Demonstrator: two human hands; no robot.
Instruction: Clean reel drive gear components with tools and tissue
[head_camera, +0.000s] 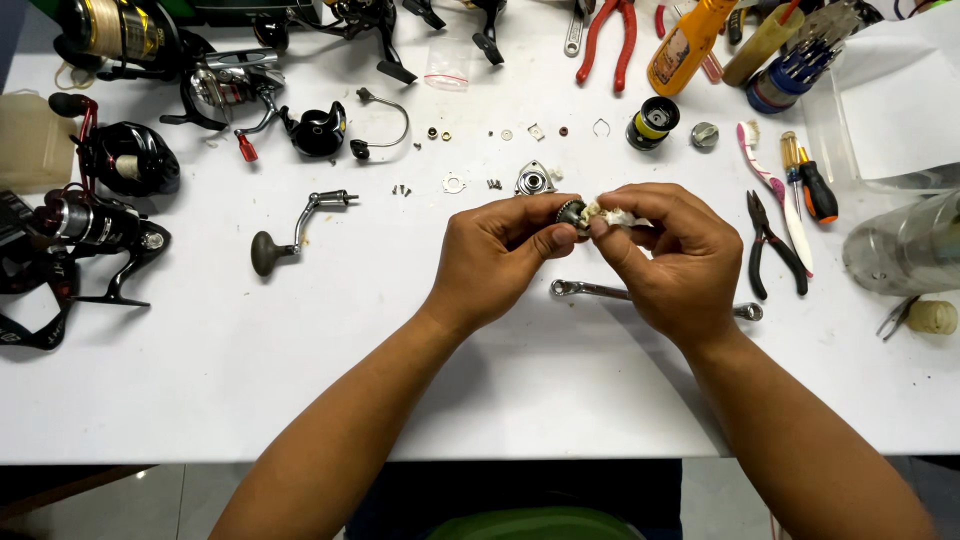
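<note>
Reel part (571, 213), mostly hidden by fingers.
We pinch it, small, dark, round, in our left hand (495, 260); our right hand (665, 255) grasps a whitish rag (612, 214).

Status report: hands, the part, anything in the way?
Left hand grips small dark round part. Right hand presses white cloth on it. Wrench lies beneath.

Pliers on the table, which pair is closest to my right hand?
The small black pliers, lying just beside your right hand next to the toothbrush. The red-handled pliers lie far off at the table's top edge.
</note>
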